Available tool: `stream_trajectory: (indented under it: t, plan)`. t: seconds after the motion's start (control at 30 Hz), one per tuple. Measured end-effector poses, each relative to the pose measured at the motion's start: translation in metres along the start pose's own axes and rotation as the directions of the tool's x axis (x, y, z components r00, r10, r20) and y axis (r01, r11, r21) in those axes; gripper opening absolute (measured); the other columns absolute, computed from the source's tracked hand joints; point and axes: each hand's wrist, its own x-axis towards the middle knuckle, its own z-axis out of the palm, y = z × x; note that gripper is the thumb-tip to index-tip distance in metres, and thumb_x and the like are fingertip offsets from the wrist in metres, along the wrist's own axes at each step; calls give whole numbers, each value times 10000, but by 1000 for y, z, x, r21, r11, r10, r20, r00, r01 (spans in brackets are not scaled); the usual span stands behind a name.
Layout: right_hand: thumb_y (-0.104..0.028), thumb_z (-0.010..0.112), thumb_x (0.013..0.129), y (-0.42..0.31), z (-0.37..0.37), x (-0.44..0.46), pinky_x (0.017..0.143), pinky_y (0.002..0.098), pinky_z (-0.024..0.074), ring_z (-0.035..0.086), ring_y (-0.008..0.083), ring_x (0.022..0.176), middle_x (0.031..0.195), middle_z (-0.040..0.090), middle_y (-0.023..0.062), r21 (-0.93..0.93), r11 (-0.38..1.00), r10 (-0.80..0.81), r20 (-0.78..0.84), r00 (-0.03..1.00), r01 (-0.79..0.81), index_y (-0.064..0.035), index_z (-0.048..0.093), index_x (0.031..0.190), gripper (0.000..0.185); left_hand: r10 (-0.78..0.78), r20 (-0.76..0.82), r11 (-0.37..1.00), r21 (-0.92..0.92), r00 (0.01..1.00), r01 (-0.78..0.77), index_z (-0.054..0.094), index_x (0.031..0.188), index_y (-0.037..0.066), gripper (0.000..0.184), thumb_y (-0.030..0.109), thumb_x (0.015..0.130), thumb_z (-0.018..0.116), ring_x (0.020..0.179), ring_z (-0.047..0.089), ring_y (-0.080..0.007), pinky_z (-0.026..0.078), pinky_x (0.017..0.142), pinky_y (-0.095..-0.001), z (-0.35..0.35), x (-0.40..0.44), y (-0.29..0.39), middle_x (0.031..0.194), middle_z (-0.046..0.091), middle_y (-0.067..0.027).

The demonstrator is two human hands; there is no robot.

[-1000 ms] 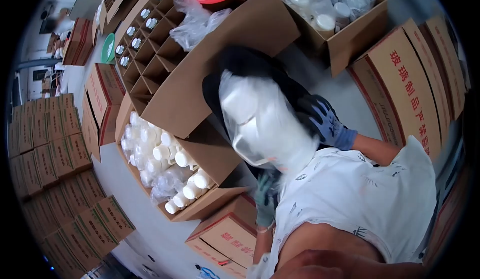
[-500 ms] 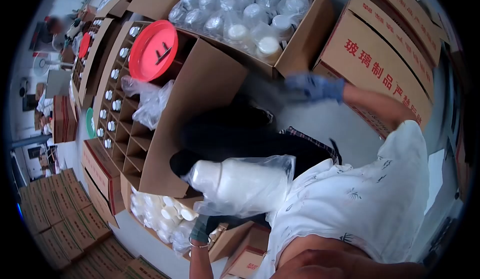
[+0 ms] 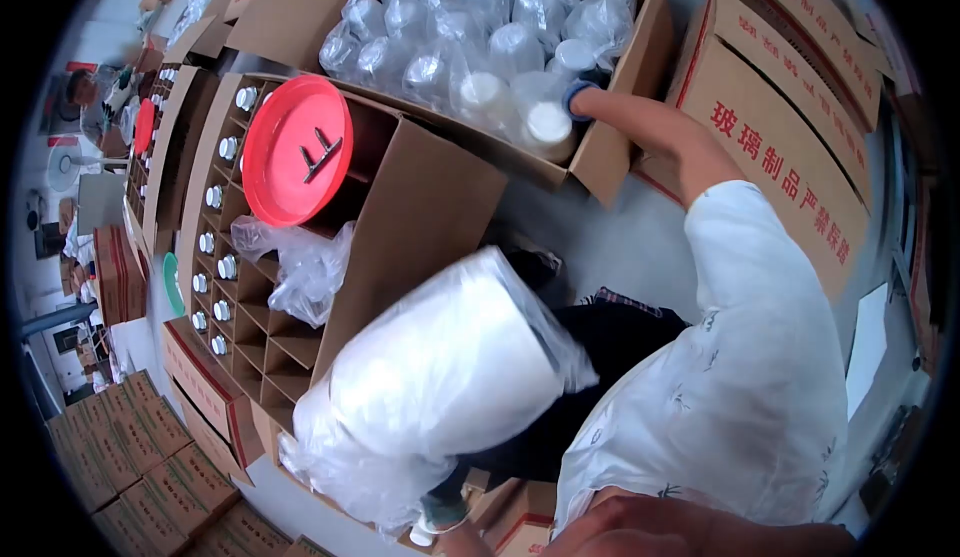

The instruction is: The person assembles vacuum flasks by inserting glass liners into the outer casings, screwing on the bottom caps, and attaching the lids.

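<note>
Forward, right hand (image 3: pixel 577 100) extended into carton (image 3: pixel 645 52); left hand (image 3: pixel 444 506) beside bagged container (image 3: pixel 450 357).

Printed cartons (image 3: pixel 765 182) and an open cardboard box (image 3: pixel 648 45) stand on the grey floor (image 3: pixel 622 242).

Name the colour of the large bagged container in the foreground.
The bagged container is white, best seen in the head view.

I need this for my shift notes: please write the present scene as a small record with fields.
Left hand: green-gloved, grip hidden, near the white bagged container
Right hand: at the open carton of bagged containers, fingers hidden
Red dish: on the divided carton, holding dark pieces
Divided carton: white-capped bottles in some cells, loose plastic on top
Background: stacked cartons, lower left
</note>
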Motion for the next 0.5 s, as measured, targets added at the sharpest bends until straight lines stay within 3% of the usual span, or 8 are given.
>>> stream_trajectory:
  t: [0.13, 0.2, 0.27, 0.33, 0.37, 0.4, 0.47, 0.5]
  plan:
    - [-186, 663, 759, 37, -10, -59, 820, 378, 517, 657, 272, 988, 1081, 677, 150, 4, 997, 73, -292, 954, -75, -119, 699, 984, 237, 232, 171, 973, -33, 958, -230, 505, 1262, -3, 343, 165, 964, 488, 1047, 606, -289, 499, 927, -410, 67, 48, 44, 1200, 584, -152]
    - [-205, 686, 743, 79, -53, -129, 781, 431, 508, 662, 310, 886, 939, 679, 139, 163, 983, 141, -352, 925, -88, -100, 663, 941, 224, 390, 251, 921, -105, 886, -376, 506, 1258, -5, 338, 169, 970, 479, 1039, 612, -292, 501, 924, -408, 116, 79, 86, 1193, 588, -152]
    - [-211, 708, 721, 121, -77, -183, 840, 480, 471, 625, 308, 954, 932, 655, 118, 212, 977, 94, -493, 865, 15, -101, 631, 986, 297, 573, 283, 817, -268, 769, -510, 507, 1255, -7, 334, 172, 976, 470, 1031, 617, -295, 504, 921, -406, 177, 112, 139, 1186, 593, -151]
    - [-205, 708, 724, 146, -120, -249, 893, 499, 438, 576, 313, 1030, 991, 632, 110, 206, 971, 219, -558, 800, -123, -110, 618, 1003, 309, 681, 216, 673, -559, 700, -483, 507, 1252, -9, 330, 176, 983, 461, 1024, 622, -298, 506, 918, -404, 249, 146, 192, 1179, 597, -150]
    - [-202, 709, 725, 155, -133, -271, 919, 508, 421, 552, 315, 1068, 1020, 621, 105, 204, 960, 279, -591, 757, -194, -115, 612, 1012, 315, 625, 100, 580, -723, 774, -376, 553, 1185, -18, 300, 178, 982, 451, 943, 663, -349, 547, 865, -404, 287, 152, 216, 1129, 610, -170]
    - [-215, 705, 725, 165, -135, -282, 923, 516, 412, 559, 302, 1050, 997, 621, 95, 169, 961, 274, -699, 661, -220, -133, 615, 977, 280, 652, 92, 524, -772, 753, -359, 565, 1124, -18, 229, 131, 961, 504, 804, 688, -312, 582, 747, -395, 319, 183, 221, 1036, 630, -134]
    - [-240, 698, 724, 187, -140, -304, 932, 532, 393, 574, 274, 1014, 953, 622, 74, 93, 957, 212, -873, 439, -276, -171, 621, 906, 209, 743, 90, 563, -621, 663, -546, 541, 1131, -18, 246, 129, 935, 558, 772, 681, -267, 585, 693, -419, 381, 246, 217, 935, 634, -96]
    - [-261, 669, 768, 193, -141, -309, 989, 557, 341, 564, 285, 1026, 995, 609, 61, 44, 937, 180, -911, 370, -346, -181, 623, 941, 197, 710, 114, 630, -543, 695, -555, 524, 1150, -26, 277, 122, 922, 577, 772, 659, -227, 572, 664, -375, 394, 232, 229, 942, 634, -94]
